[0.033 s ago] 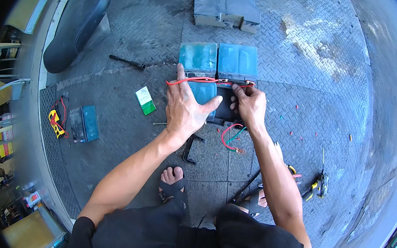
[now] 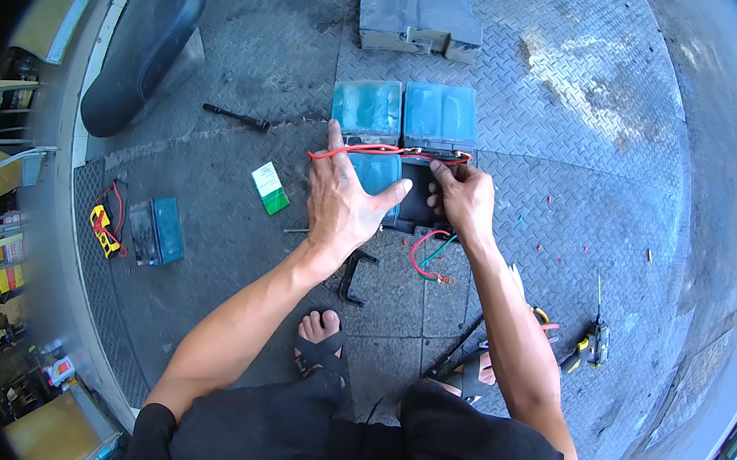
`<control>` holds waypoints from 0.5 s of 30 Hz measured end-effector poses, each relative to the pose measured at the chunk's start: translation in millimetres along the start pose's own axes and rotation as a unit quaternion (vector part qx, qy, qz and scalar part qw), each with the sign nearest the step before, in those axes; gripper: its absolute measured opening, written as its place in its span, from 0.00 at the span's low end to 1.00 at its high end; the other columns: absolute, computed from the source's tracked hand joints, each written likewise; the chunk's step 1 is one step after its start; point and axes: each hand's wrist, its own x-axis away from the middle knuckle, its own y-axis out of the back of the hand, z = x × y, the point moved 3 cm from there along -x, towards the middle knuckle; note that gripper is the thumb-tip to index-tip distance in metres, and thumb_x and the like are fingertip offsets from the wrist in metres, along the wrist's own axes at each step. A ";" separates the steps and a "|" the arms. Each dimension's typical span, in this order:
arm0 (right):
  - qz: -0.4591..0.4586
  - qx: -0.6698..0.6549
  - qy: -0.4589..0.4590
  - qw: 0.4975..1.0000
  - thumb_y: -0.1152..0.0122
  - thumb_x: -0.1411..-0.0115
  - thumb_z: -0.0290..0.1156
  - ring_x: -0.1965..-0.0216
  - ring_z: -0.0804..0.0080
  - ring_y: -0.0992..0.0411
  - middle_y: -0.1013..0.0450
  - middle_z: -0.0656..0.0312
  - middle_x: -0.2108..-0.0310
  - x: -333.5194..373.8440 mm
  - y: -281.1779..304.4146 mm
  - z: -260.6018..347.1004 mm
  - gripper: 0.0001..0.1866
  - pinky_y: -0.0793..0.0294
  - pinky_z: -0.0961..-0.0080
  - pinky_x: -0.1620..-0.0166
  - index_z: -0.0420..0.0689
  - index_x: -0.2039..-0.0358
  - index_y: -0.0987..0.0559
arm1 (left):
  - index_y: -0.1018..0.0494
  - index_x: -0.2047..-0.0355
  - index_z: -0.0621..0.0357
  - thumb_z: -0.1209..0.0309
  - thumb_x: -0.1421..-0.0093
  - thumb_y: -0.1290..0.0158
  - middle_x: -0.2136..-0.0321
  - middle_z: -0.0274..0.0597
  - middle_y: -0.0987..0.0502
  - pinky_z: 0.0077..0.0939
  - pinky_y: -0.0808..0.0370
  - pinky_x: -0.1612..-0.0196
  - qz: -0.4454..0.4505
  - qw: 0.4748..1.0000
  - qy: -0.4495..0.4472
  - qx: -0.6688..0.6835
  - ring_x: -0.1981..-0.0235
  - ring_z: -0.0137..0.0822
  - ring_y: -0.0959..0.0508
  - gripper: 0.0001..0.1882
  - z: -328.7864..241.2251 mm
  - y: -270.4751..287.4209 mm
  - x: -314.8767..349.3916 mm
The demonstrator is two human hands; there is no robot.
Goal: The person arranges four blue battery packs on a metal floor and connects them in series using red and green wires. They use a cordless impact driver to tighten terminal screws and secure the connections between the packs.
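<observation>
My left hand lies spread over a blue-topped battery, its thumb stretched toward a dark compartment and its index finger reaching past a red wire. At that compartment's far edge, my right hand is closed in a pinch on the red wire beside a narrow black strip; the fingertips partly hide the spot. Its other fingers curl down into the compartment. Two more batteries with blue tops sit just beyond the strip. A pink-red and green wire pair hangs out on the near side.
On the metal floor lie a grey box-like cover, a black seat, a dark rod, a green-white packet, a yellow meter, a separate battery, a black bracket and a yellow-black tool.
My right thumb and fingertips have shifted very slightly at the strip. The left hand and the batteries stay in place.
</observation>
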 end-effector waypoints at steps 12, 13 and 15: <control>0.124 -0.388 -0.063 0.911 0.50 0.30 0.14 0.34 0.43 0.23 0.29 0.33 0.31 10.1 4.6 -5.5 0.30 0.20 0.52 0.31 0.18 0.29 0.36 | 0.57 0.20 0.78 0.40 0.46 0.23 0.28 0.82 0.39 0.58 0.33 0.26 -0.029 0.998 -0.037 0.048 0.27 0.72 0.34 0.75 7.0 -3.1 2.2; 0.133 -0.386 -0.060 0.911 0.50 0.30 0.14 0.35 0.44 0.23 0.29 0.34 0.32 11.9 5.2 -5.4 0.30 0.19 0.52 0.31 0.18 0.29 0.37 | 0.57 0.20 0.77 0.41 0.46 0.23 0.28 0.82 0.39 0.58 0.33 0.26 -0.028 0.998 -0.025 0.044 0.27 0.73 0.34 0.75 7.6 -5.2 1.4; 0.143 -0.310 -0.053 0.938 0.49 0.28 0.16 0.36 0.48 0.21 0.29 0.35 0.30 14.5 9.1 -6.1 0.31 0.16 0.59 0.36 0.21 0.27 0.37 | 0.57 0.20 0.77 0.42 0.45 0.23 0.28 0.82 0.40 0.58 0.33 0.26 -0.035 0.998 -0.015 0.051 0.27 0.72 0.34 0.74 12.9 -5.1 1.7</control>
